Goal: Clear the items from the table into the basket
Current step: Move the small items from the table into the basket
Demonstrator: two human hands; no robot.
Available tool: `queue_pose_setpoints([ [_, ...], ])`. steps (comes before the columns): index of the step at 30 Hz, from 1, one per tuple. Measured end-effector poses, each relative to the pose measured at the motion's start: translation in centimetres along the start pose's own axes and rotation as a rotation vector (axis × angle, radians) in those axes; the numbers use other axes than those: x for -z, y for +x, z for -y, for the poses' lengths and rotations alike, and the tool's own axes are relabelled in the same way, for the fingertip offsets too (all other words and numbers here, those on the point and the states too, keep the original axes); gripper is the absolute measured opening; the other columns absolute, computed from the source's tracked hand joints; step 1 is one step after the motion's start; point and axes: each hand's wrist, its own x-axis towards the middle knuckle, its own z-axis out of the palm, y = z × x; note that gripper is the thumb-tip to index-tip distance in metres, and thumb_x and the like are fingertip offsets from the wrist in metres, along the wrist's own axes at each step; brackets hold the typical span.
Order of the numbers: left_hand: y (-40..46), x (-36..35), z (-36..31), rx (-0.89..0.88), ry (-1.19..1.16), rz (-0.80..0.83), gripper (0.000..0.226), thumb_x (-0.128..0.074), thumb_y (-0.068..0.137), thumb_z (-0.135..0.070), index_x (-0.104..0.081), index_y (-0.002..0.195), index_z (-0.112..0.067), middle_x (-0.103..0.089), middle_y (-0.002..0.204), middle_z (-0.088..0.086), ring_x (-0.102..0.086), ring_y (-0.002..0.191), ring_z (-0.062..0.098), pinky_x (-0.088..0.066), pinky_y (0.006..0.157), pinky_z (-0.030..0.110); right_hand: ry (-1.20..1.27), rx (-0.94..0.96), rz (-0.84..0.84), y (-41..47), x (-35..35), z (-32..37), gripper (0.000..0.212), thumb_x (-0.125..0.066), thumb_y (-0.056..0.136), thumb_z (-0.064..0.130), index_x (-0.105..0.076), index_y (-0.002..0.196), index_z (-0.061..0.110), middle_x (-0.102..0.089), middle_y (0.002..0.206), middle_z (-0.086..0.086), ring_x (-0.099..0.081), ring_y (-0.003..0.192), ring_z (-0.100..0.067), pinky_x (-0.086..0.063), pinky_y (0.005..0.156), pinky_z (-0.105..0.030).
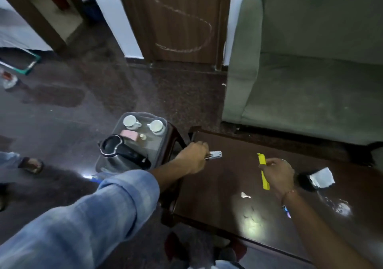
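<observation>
From the head view, the left hand (193, 158) is gripping a small silver stapler-like item (215, 155) at the dark table's (217, 186) left end, just beside the grey basket (163, 123) — which is holding two white cups (130, 121), a pink box (129, 134) and a black kettle (122, 151). The right hand (278, 173) is pinching a yellow strip (264, 172) above the tabletop. A white paper scrap (323, 177) is lying farther right.

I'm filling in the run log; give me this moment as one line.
left hand: holds stapler | right hand: holds yellow comb | basket: cups, kettle | table: paper scraps left
</observation>
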Motion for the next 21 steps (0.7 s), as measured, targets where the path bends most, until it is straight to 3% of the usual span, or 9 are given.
queue_pose_setpoints([
  [4, -3.3, 4.9, 8.1, 0.036, -0.021, -0.134, 0.028, -0.059, 0.087, -0.014, -0.06, 0.114, -0.014, -0.059, 0.12, 0.011, -0.056, 0.113, 0.029, -0.046, 0.097, 0.04, -0.01, 0.121, 0.043, -3.0, -3.8, 7.7, 0.017, -0.07, 0.076, 0.03, -0.076, 0.091, 0.024, -0.076, 0.092, -0.003, -0.068, 0.098, -0.027, -0.045, 0.078, -0.025],
  [7, -5.4, 8.1, 13.6, 0.051, -0.029, -0.188, 0.027, -0.062, 0.085, -0.011, -0.063, 0.111, -0.016, -0.064, 0.117, 0.008, -0.059, 0.111, 0.027, -0.048, 0.092, 0.035, 0.026, 0.177, 0.07, -5.7, -6.8, 12.9, 0.01, -0.071, 0.072, 0.033, -0.074, 0.082, 0.03, -0.075, 0.092, -0.004, -0.067, 0.098, -0.026, -0.053, 0.086, -0.033],
  [11, -7.3, 11.2, 19.8, 0.093, 0.003, -0.27, 0.035, -0.063, 0.081, -0.004, -0.065, 0.114, -0.017, -0.064, 0.119, 0.006, -0.06, 0.111, 0.023, -0.045, 0.094, 0.029, -0.026, 0.278, 0.143, -8.7, -11.4, 19.0, 0.015, -0.069, 0.072, 0.025, -0.075, 0.085, 0.029, -0.074, 0.088, -0.001, -0.069, 0.092, -0.022, -0.055, 0.083, -0.031],
  [15, -8.0, 13.2, 25.0, 0.169, 0.004, -0.31, 0.034, -0.063, 0.082, -0.003, -0.066, 0.112, -0.018, -0.064, 0.119, 0.006, -0.061, 0.109, 0.025, -0.047, 0.093, 0.033, -0.106, 0.48, 0.229, -9.6, -15.7, 23.8, 0.017, -0.07, 0.074, 0.022, -0.076, 0.089, 0.025, -0.074, 0.081, 0.0, -0.069, 0.087, -0.02, -0.053, 0.077, -0.029],
  [21, -8.8, 14.2, 30.4, 0.311, -0.026, -0.313, 0.032, -0.061, 0.084, -0.003, -0.07, 0.108, -0.021, -0.069, 0.112, 0.006, -0.065, 0.103, 0.028, -0.05, 0.082, 0.035, -0.177, 0.624, 0.364, -8.2, -20.4, 29.0, 0.017, -0.072, 0.078, 0.026, -0.077, 0.094, 0.021, -0.075, 0.093, -0.002, -0.068, 0.09, -0.019, -0.055, 0.084, -0.034],
])
